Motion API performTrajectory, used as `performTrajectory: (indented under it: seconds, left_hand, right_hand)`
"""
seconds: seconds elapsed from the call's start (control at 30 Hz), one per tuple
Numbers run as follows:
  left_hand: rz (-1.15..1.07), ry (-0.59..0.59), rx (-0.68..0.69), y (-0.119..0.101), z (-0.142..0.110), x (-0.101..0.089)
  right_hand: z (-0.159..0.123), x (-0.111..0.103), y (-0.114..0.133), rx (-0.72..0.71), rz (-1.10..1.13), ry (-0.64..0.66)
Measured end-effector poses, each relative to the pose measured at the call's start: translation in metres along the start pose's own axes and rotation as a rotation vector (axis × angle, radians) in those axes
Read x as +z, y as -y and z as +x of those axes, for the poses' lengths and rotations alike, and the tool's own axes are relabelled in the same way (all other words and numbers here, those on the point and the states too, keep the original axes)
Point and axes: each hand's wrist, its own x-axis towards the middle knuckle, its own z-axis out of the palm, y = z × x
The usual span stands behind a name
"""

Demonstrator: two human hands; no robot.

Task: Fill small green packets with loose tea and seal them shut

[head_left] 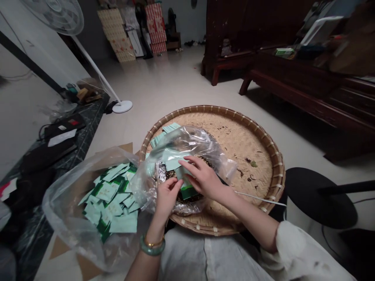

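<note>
My left hand (168, 195) pinches the edge of a small pale-green and green paper packet (181, 177) between thumb and fingertips. On the packet's other side, my right hand (203, 177) reaches over with fingers stretched and apart; whether its thumb touches the packet is hidden. Beneath both hands lies a clear plastic bag (187, 144) with dark dried leaf-like bits inside and more pale-green packets (173, 164) on top. The bag rests in a round woven bamboo tray (252, 128), near its left side. Stacked packets (171, 127) stand along the tray's far left.
Left of the tray, another clear plastic bag (64, 207) holds many loose green packets (113, 195). A white standing fan (121, 106) is beyond it. A black round base (322, 197) sits close on the right. Dark wooden furniture (293, 89) lines the right side.
</note>
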Motion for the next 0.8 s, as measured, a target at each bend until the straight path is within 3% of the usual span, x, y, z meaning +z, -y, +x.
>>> performTrajectory:
  seconds: [0.13, 0.47, 0.8]
  left_hand:
    - [-0.01, 0.036, -0.016, -0.001, -0.002, 0.0]
    - [0.01, 0.033, 0.008, 0.008, 0.0, -0.001]
    - [-0.081, 0.035, -0.063, 0.009, 0.002, 0.0]
  right_hand:
    - [0.001, -0.002, 0.0, -0.136, -0.216, 0.006]
    - [-0.006, 0.003, -0.009, -0.198, -0.23, -0.147]
    - [-0.005, 0.003, -0.008, -0.235, -0.234, -0.204]
